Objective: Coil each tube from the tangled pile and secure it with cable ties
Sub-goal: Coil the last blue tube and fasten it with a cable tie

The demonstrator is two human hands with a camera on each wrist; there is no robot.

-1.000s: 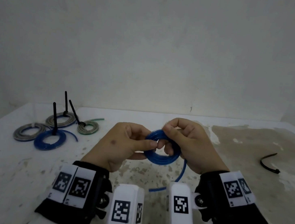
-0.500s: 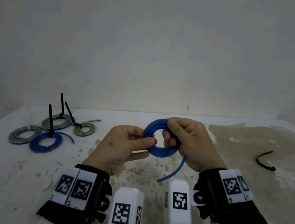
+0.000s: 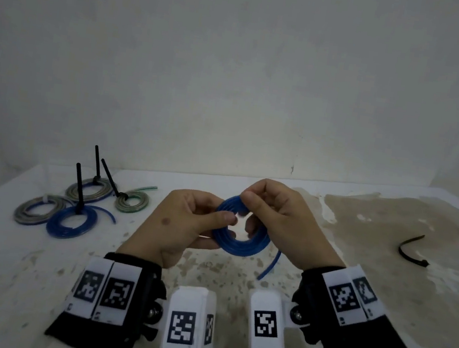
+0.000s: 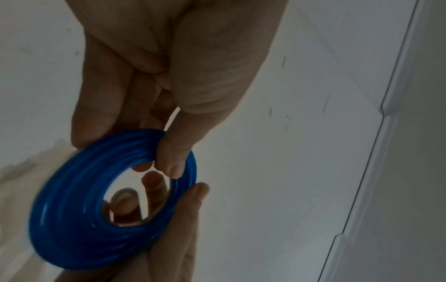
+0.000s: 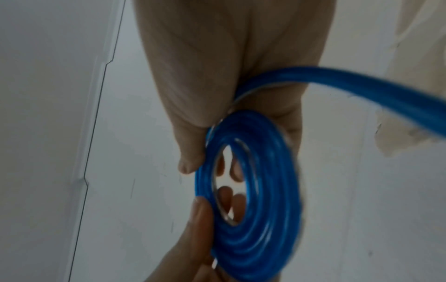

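**Blue coil pinched between both your hands**

You hold the blue tube coil [image 3: 238,235] above the surface [image 3: 381,298], both hands clamped on it. Your left hand [image 3: 182,226] pinches its near-left rim, thumb on top and fingers beneath. Your right hand [image 3: 283,225] pinches the far rim from above, its fingers curled round the turns. The loose tail [image 3: 270,265] hangs below your right hand toward the surface.

Well to the left of your left hand lie the finished coils [image 3: 76,205], grey, green and blue, with black tie ends standing up from three of them. A spare cable tie [image 3: 412,252] lies well to the right of your right hand.

Your wrist bands [image 3: 106,289] carry black-and-white square marker patterns; no readable writing or brand shows anywhere.
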